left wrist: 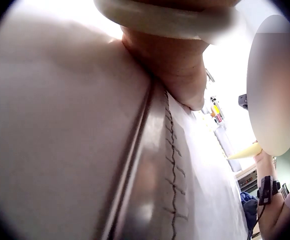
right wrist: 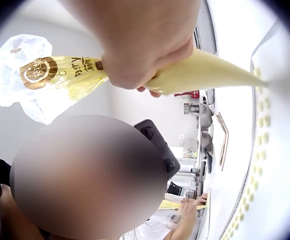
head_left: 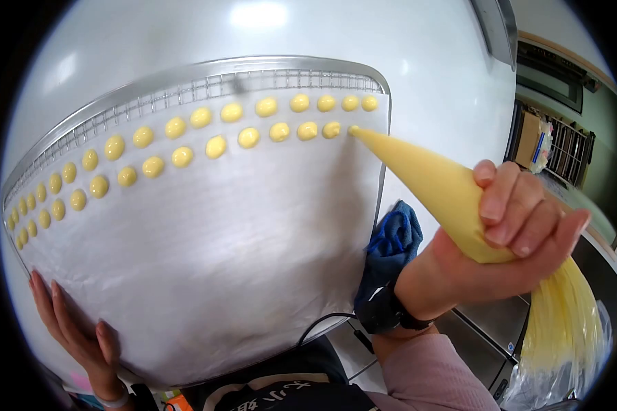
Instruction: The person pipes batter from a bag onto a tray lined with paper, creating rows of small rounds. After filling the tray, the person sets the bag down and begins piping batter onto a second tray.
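My right hand grips a piping bag full of pale yellow batter, its fingers curled round the thick part. The bag slants down to the left, its tip right at a small dab on the white baking paper. Two curved rows of yellow batter dots run along the far side of the paper. Behind the fist hangs the bag's twisted, clear plastic end. At the near left edge of the tray, my left hand rests with its fingers extended.
A wire rack shows under the paper along the tray's far side. Beside the tray's right edge lies a blue cloth. A metal-edged object stands at the upper right. In the right wrist view another person works farther along the table.
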The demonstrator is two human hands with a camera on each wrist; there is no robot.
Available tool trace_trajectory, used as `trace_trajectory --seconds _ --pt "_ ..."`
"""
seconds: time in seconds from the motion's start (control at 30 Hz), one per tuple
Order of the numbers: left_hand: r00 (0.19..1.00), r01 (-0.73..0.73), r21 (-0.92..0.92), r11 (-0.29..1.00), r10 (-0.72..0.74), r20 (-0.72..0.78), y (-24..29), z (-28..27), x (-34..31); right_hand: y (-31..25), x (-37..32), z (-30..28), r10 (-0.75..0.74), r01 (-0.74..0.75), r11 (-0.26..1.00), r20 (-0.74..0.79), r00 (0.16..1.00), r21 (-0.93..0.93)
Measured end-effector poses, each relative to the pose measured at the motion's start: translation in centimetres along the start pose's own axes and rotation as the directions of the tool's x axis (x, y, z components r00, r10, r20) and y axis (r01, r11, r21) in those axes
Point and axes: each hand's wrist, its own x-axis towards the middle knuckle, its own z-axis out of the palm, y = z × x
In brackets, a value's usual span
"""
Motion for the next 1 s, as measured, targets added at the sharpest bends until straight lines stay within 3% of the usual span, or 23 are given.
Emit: trace_trajectory --seconds 0.07,0.2,0.27,0.37,0.47,0.6,0.67,0.77,1.0 --pt "1.000 0.002 0.001 1.000 -0.002 -0.004 0.1 0.0 0.0 0.4 -0.1 0.3 0.016 -0.019 0.997 -0.054 0.998 -0.070" --pt "1.000 -0.001 0.001 1.000 0.001 -0.005 0.1 0.2 0.0 0.1 0.0 -0.2 -0.006 0.004 1.000 -0.065 0.998 -0.028" --pt "1.000 0.001 -0.003 1.000 -0.001 -0.006 0.1 0.2 0.0 -0.4 0.2 -0.8 -0.008 0.023 0.993 -0.130 0.991 0.116" --pt "1.000 -0.003 -0.012 1.000 0.003 -0.010 0.0 0.4 -0.1 0.2 0.6 -1.6 -0.018 0.015 0.999 -0.067 0.998 -0.049" --pt "1.000 0.002 -0.011 1.000 -0.002 -0.017 0.1 0.5 0.0 0.5 0.6 -1.4 -0.003 -0.011 0.994 -0.121 0.993 -0.111" --pt "1.000 0.001 -0.018 1.000 -0.002 -0.023 -0.1 0.2 0.4 0.2 0.9 -2.3 0.014 -0.018 0.998 -0.072 0.997 -0.052" --pt "1.000 0.005 -0.023 1.000 -0.005 -0.019 -0.1 0.3 0.4 -0.1 1.2 -2.9 -0.041 0.044 0.999 -0.168 0.985 0.014" --pt "1.000 0.000 -0.023 1.000 0.000 -0.015 -0.1 0.3 0.4 0.4 2.0 -3.3 -0.033 0.026 0.997 -0.097 0.995 -0.078" --pt "1.000 0.008 -0.022 1.000 -0.009 -0.018 -0.2 0.6 0.5 1.9 2.3 -2.4 -0.043 0.034 0.997 -0.119 0.992 -0.072"
